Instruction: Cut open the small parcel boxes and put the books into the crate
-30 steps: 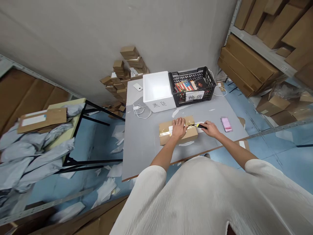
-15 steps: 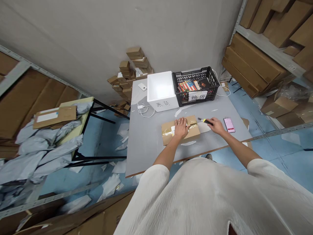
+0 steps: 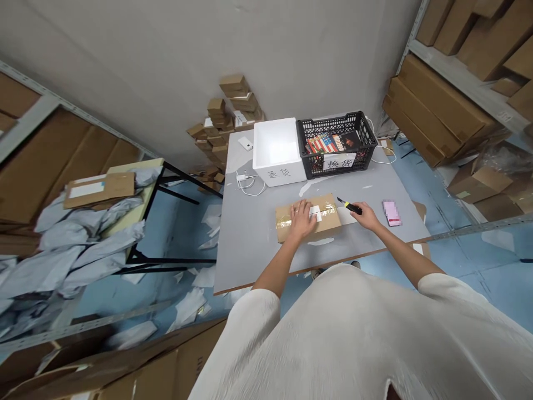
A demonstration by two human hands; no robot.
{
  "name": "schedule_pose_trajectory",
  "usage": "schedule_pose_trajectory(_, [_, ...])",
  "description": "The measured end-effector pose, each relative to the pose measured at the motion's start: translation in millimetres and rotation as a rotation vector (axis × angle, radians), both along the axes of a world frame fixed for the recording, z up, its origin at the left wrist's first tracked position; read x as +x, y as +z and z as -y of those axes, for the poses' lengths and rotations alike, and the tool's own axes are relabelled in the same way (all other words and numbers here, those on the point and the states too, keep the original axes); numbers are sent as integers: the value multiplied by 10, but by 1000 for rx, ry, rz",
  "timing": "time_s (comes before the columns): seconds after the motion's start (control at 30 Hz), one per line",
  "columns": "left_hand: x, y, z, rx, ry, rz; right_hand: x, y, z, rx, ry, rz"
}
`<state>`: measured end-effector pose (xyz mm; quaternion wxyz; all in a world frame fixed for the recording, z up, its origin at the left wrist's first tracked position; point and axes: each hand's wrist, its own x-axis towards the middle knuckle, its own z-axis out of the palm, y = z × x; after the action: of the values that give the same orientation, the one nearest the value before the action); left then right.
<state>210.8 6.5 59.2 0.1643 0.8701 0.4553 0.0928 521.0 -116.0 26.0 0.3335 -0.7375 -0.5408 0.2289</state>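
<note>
A taped cardboard box [image 3: 327,223] with a white label lies on the grey table [image 3: 245,250]. My left hand [image 3: 302,218] rests flat on top of it, left of the label, fingers spread. Just past the box's right end, my right hand [image 3: 366,215] grips a black and yellow utility knife [image 3: 353,208]. Its blade is out, pointing up and left near the box's far right corner. A slit or seam line runs along the box top between the label and the right end.
Behind the box stand a white foam box [image 3: 280,176] and a black plastic crate [image 3: 337,166] holding books. A pink-screened phone [image 3: 391,214] lies on the right, a white device [image 3: 245,143] at the far left. Grey mailer bags [image 3: 104,244] cover the side table.
My left hand has slid left on the box, uncovering more of the label. My right hand still holds the knife beside the box's right end, its blade now angled more steeply.
</note>
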Motion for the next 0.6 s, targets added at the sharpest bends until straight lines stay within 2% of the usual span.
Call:
schedule_pose_trajectory(0.13, [-521, -17, 127, -22, 124, -32, -45, -50, -43, -7, -21, -165])
schedule_pose_trajectory(0.23, [-883, -107, 277, -61, 188, -59, -173, -79, -106, -37, -34, -303])
schedule_pose_trajectory(0.3, [-1042, -185, 358, -112, 222, -58, -287, -93, -137, -80, -1, -413])
schedule_pose_trajectory(0.43, [-1141, -271, 342, -226, 237, 13, -446, -92, -185, -146, 52, -576])
schedule_pose_trajectory(0.6, [-1008, -117, 44, -280, 232, 62, -326, 3, -284, -40, -77, -568])
